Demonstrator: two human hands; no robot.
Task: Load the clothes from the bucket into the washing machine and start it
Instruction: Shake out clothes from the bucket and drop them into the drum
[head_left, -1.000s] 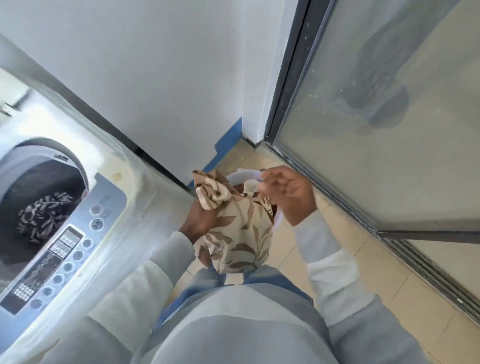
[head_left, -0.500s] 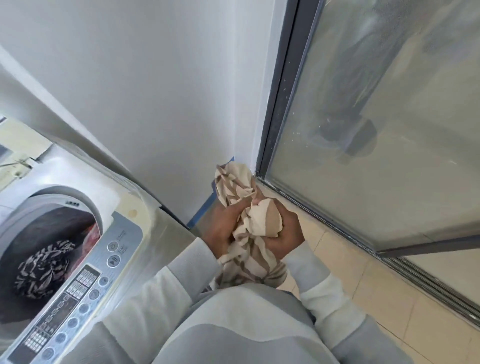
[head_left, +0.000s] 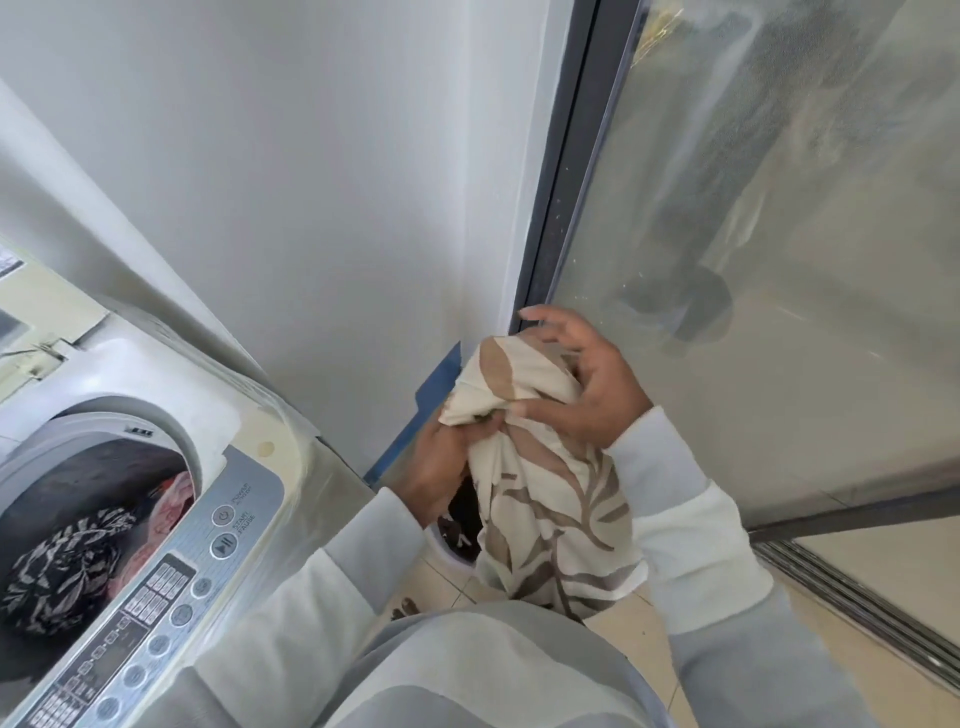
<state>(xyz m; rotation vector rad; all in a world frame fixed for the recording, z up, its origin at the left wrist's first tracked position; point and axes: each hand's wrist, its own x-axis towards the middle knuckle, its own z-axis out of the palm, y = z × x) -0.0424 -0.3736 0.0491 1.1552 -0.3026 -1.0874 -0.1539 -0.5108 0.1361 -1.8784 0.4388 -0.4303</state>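
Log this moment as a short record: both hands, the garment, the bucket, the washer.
left hand: grips the leaf-print cloth at its bunched middle
right hand: curls over the cloth's top bunch, thumb pressed on it
leaf-print cloth: held in the air over the bucket, outside the washer
bucket: on the floor, mostly hidden; dark clothes inside
washing machine: drum open; black-and-white garment and reddish garment inside
start/pause button: untouched

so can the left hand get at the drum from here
Probably yes. The drum is open on that side, and nothing stands between it and the left hand. That hand grips the cloth, which the right hand also holds, so the right would need to let go first.
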